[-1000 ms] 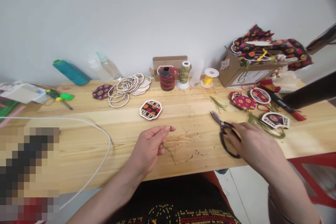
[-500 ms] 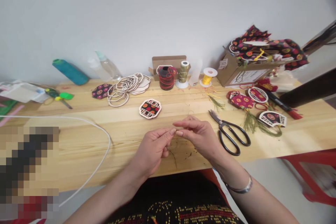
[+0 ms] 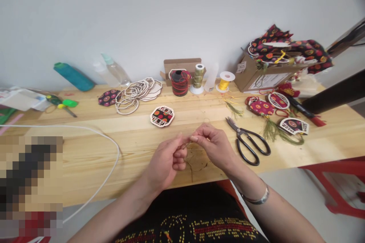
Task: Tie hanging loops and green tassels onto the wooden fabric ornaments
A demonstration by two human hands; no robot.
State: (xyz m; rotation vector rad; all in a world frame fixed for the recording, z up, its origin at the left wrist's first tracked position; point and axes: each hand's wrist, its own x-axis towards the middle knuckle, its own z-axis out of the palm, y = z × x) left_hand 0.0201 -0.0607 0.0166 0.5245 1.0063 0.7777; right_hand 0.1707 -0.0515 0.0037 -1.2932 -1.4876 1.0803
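Over the front of the wooden table, my left hand (image 3: 168, 157) is closed, thumb and fingers pinching a thin dark olive thread (image 3: 191, 165). Its loose end hangs below the fingers onto the tabletop. My right hand (image 3: 212, 142) meets the left fingertips, thumb and index finger pinched on the same thread. The exact crossing of the thread is hidden between the fingertips. Just beyond my hands lies an octagonal wood-framed patterned piece (image 3: 162, 116). To the right of my right hand rest black-handled scissors (image 3: 249, 140), blades slightly apart.
Along the wall stand a red cord spool (image 3: 180, 83), an olive thread spool (image 3: 199, 79) and a yellow spool (image 3: 225, 82). Wooden frames (image 3: 137, 93) are piled at left. A cardboard box (image 3: 265, 76) holds fabric. A white cable (image 3: 115, 163) crosses the left side; tasselled ornaments (image 3: 278, 121) lie right.
My right fingers have curled into a tighter pinch, and the left fingers have shifted around the thread. The whole view has moved slightly.
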